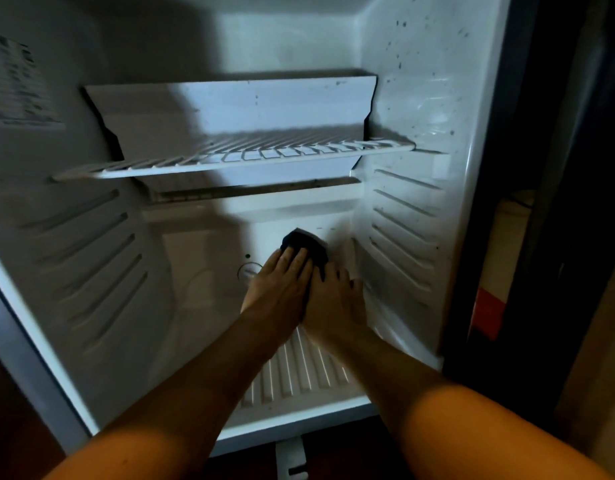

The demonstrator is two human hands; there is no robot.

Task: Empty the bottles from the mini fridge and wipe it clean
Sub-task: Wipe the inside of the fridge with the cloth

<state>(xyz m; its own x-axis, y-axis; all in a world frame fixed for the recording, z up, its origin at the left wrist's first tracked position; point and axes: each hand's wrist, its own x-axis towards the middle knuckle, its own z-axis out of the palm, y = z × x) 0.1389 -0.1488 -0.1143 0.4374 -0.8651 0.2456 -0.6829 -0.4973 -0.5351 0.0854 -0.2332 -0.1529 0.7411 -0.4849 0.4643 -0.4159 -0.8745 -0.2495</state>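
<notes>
The white mini fridge [413, 202] stands open and holds no bottles. Both my arms reach deep into its lower compartment. My left hand [282, 282] lies flat with straight fingers on a dark cloth [308, 244], pressing it against the lower back wall. My right hand [337, 296] lies beside it, partly under the left, its fingers touching the cloth's lower edge and the fridge floor near the right wall. The far part of the cloth shows above the fingers; the rest is hidden under my hands.
A white wire shelf [236, 161] spans the fridge above my hands. Dark specks dot the right inner wall [403, 64]. A ribbed floor [299, 375] lies under my forearms. A label [15, 88] sticks to the left wall. A dark cabinet edge [528, 202] stands to the right.
</notes>
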